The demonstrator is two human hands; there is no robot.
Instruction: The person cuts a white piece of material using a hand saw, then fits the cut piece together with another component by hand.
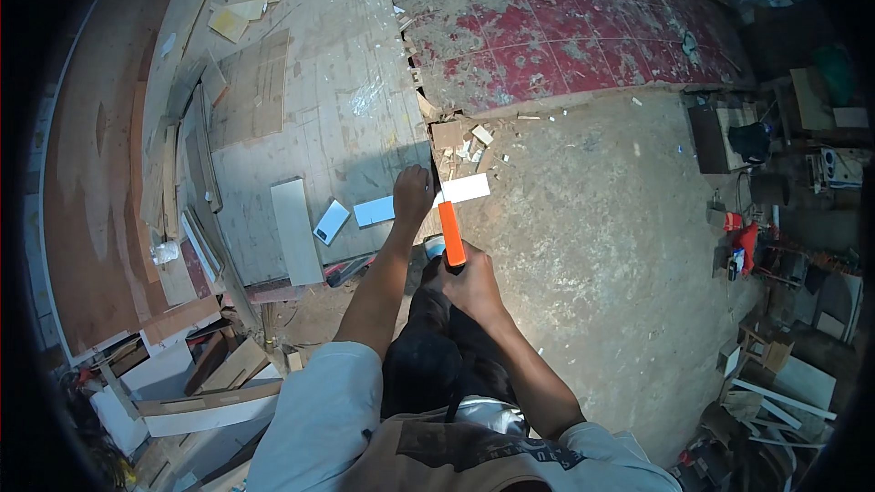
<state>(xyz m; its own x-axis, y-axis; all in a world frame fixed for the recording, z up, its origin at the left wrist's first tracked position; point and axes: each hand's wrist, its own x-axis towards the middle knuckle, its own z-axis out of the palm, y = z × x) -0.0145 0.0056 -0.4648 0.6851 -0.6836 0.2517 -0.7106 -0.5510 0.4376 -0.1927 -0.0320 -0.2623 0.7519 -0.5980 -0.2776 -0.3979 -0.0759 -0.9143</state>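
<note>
A narrow white board [465, 189] lies across the right edge of the wooden platform [346, 109], with its right end sticking out past that edge. My left hand [415, 193] is closed over the board's middle and presses it down at the edge. Just to the right, my right hand [468, 281] grips what appears to be a handsaw [452, 232] with an orange and black handle. It points away from me toward the board; its blade is too edge-on to make out. A pale phone [331, 221] and a longer pale board [297, 230] lie left of the white board.
Wood offcuts [481, 136] lie beyond the board on the concrete floor [602, 246]. More scraps [239, 18] sit on the platform's far left. Stacked boards [214, 392] crowd the lower left. Red tiled flooring [565, 27] lies far right; clutter [784, 364] lines the right side.
</note>
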